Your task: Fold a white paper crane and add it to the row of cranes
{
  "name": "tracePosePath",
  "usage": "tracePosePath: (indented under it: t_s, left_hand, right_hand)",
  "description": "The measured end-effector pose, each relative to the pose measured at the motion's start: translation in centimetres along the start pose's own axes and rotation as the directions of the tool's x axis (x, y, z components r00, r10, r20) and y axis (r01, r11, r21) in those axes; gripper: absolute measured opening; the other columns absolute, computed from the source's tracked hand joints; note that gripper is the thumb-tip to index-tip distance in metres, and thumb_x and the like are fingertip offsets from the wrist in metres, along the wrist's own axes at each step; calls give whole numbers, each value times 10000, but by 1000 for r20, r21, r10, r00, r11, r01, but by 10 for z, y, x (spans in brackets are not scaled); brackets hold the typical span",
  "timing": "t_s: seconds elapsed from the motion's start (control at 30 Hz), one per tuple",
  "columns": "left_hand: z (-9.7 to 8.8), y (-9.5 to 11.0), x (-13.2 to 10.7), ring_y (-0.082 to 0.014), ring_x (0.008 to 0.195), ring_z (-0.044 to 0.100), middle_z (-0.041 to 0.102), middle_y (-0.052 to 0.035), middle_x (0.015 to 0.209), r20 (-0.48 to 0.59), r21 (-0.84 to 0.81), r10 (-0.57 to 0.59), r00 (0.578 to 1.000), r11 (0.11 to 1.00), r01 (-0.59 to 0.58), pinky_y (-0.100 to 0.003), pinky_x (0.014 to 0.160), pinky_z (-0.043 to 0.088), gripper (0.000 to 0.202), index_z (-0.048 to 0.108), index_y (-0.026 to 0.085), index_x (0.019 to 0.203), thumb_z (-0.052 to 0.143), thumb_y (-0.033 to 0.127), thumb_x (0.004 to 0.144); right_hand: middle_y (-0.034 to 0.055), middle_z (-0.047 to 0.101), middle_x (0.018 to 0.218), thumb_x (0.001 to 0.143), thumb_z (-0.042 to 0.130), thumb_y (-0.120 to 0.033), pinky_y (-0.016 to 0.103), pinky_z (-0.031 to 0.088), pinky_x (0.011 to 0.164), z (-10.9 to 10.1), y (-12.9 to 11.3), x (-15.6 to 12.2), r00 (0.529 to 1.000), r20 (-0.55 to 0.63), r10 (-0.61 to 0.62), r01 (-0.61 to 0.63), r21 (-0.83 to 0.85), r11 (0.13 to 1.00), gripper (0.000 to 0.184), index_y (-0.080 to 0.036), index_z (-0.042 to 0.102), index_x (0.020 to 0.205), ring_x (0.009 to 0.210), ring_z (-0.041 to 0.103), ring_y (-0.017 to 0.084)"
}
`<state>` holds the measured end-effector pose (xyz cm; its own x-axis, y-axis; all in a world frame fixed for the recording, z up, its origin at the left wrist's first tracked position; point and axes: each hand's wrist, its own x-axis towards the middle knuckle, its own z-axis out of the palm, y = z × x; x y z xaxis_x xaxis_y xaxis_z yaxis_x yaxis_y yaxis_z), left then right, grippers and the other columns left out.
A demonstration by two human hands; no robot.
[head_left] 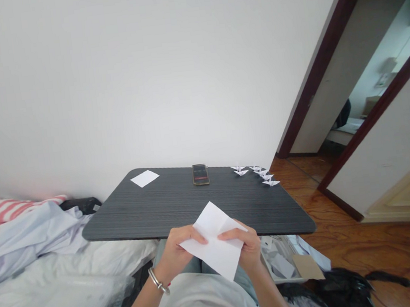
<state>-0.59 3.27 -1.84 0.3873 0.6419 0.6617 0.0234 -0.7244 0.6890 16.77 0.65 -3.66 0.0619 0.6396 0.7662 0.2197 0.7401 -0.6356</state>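
Note:
A square sheet of white paper (221, 258) with faint creases is held over my lap, just in front of the table's near edge. My left hand (181, 248) pinches its left side, thumb on top and fingers behind. From the right, my right hand (249, 245) grips the same sheet, its thumb lying across the upper face near the middle. The fingers under the paper are hidden. On the dark table (167, 210) beyond, several folded paper cranes (263, 175) stand at the far right, and another white sheet (145, 178) lies at the far left.
A phone (200, 174) rests near the table's back edge, by the wall. Bedding and clothes (31, 234) are heaped on the left. To the right below the table is a box of papers (282, 263), with black bags (343, 288) on the wooden floor.

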Motion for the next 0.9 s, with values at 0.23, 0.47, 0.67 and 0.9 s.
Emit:
tracePosePath:
  t_s: [0.23, 0.47, 0.67, 0.9]
  left_hand:
    - [-1, 2, 0, -104, 498, 550, 619, -32, 573, 25, 8, -42, 999, 999, 42, -181, 474, 379, 180, 606, 136, 595, 575, 253, 727]
    - [-2, 5, 0, -100, 488, 538, 623, -31, 575, 45, 30, -35, 998, 999, 34, -184, 476, 380, 164, 612, 136, 612, 560, 235, 733]
    - [-2, 4, 1, -106, 499, 540, 620, -43, 596, 52, -9, -21, 998, 1000, 21, -188, 474, 382, 192, 608, 136, 602, 553, 256, 741]
    - [-2, 1, -1, -107, 529, 545, 604, -47, 605, 79, -15, -18, 997, 1000, 19, -181, 481, 379, 195, 588, 136, 603, 530, 240, 758]
  right_hand:
    - [13, 570, 549, 694, 618, -204, 225, 349, 408, 4, -4, -1, 997, -64, 35, -38, -47, 998, 105, -193, 662, 599, 460, 501, 133]
    - [6, 580, 552, 673, 634, -212, 222, 347, 403, 5, -6, -1, 995, -92, 49, -54, -55, 997, 90, -194, 645, 585, 445, 495, 126]
    - [-1, 556, 518, 686, 614, -208, 220, 327, 386, 5, -1, -2, 994, -107, 1, -3, -15, 1000, 114, -199, 639, 574, 422, 481, 122]
    - [7, 527, 505, 709, 594, -231, 220, 286, 367, 6, 3, -3, 994, -105, 17, -9, 74, 997, 167, -198, 648, 555, 423, 464, 121]
